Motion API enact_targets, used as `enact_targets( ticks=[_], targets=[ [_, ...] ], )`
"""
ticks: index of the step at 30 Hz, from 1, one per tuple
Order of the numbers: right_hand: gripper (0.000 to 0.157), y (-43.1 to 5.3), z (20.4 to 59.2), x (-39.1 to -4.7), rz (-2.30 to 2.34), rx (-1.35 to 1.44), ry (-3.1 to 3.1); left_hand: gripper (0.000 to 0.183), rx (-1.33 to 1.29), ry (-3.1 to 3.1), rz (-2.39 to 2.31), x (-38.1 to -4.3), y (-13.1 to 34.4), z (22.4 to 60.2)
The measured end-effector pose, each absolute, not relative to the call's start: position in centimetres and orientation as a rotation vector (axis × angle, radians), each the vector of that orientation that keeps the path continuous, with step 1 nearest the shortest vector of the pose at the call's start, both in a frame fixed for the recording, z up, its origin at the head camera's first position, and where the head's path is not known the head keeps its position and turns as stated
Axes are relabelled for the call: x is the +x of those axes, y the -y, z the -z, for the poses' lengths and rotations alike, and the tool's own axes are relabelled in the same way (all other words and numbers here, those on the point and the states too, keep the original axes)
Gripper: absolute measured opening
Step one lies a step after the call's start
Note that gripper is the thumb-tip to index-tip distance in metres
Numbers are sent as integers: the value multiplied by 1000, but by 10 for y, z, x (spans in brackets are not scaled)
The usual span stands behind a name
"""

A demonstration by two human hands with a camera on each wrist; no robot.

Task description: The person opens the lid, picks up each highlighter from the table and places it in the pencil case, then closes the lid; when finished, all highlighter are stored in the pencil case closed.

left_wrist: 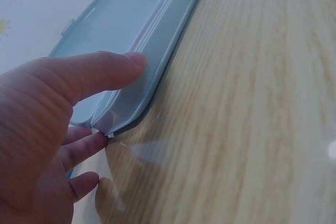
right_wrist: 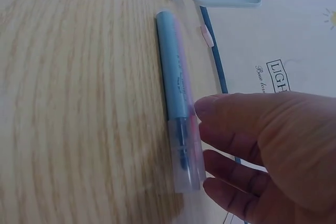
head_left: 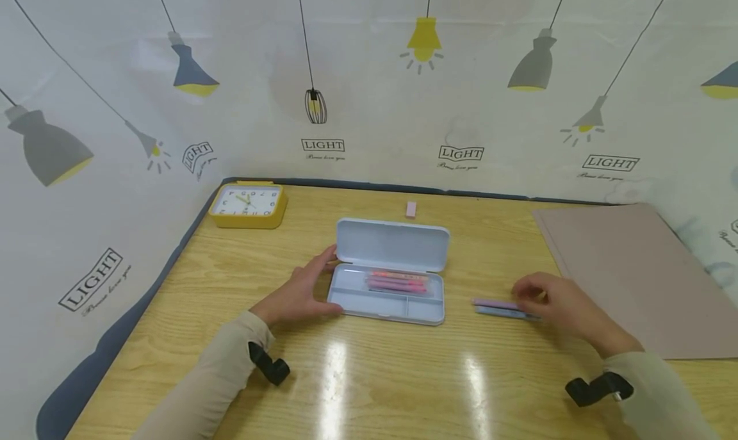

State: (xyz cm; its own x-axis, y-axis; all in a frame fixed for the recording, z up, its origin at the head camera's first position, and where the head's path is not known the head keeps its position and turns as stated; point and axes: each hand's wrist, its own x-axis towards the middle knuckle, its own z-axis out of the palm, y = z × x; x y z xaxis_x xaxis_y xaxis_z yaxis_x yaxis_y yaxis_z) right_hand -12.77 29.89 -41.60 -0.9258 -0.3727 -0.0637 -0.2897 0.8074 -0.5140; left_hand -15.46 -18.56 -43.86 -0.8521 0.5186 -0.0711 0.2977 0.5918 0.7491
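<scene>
A pale blue pencil case (head_left: pixel 369 302) lies on the table with its lid (head_left: pixel 393 244) raised. Inside its back compartment is a clear packet of pink and orange pens (head_left: pixel 398 282). My left hand (head_left: pixel 300 293) holds the case's left end, thumb (left_wrist: pixel 113 72) on the front wall and fingers around the end. To the right of the case, a blue highlighter (right_wrist: pixel 173 66) and a purple highlighter (head_left: pixel 487 303) lie side by side, with translucent caps. My right hand (head_left: pixel 553 302) is beside their capped ends, fingers loosely bent; whether the fingertips touch the purple one is unclear.
A yellow alarm clock (head_left: pixel 248 206) stands at the back left. Behind the case lies a small pink eraser (head_left: pixel 411 209). A pinkish-brown mat (head_left: pixel 640 280) covers the right side. Printed sheeting (head_left: pixel 375 107) borders the table's back and left.
</scene>
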Motion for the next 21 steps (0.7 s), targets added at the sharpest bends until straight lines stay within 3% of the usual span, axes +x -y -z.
enact_targets(
  ticks=[21],
  targets=[
    [13,-293,422,-133,746,-635,-2830,113,658,-2541,-1105,-154,186,438]
  ],
)
